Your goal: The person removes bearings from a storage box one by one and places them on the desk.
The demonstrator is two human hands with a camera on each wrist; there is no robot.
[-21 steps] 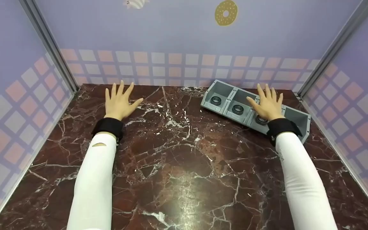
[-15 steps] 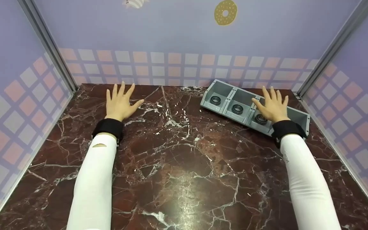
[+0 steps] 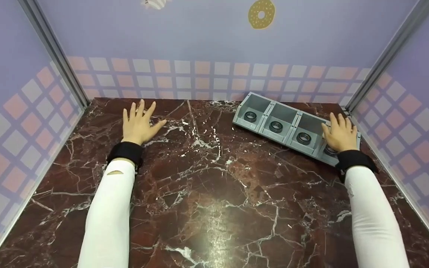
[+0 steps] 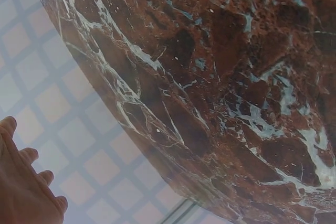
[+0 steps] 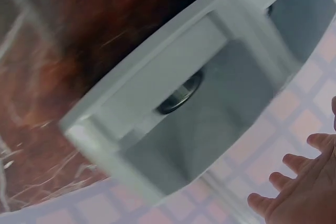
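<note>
In the head view my left hand (image 3: 137, 126) is spread with its palm down over the back left of the table, holding nothing. Its fingertips also show in the left wrist view, where the hand (image 4: 26, 190) is at the lower left. My right hand (image 3: 341, 134) hovers over the right end compartment of a grey divided bin (image 3: 281, 140), fingers loosely extended. A black ring like a ball bearing (image 3: 329, 150) lies partly hidden beneath it. Matching bearings (image 3: 276, 126) sit in the other compartments, one in each. The right wrist view shows one bearing (image 5: 182, 93) inside the bin, blurred.
The bin stands aslant at the back right of the dark red marbled table (image 3: 214, 178). Purple panels with a tile pattern (image 3: 203, 74) close off the back and both sides, with grey metal posts (image 3: 56, 52) at the corners.
My right hand has moved right and slightly toward me, from over the third compartment to the right end one, uncovering the third bearing. My left hand has barely shifted. The bin stays put.
</note>
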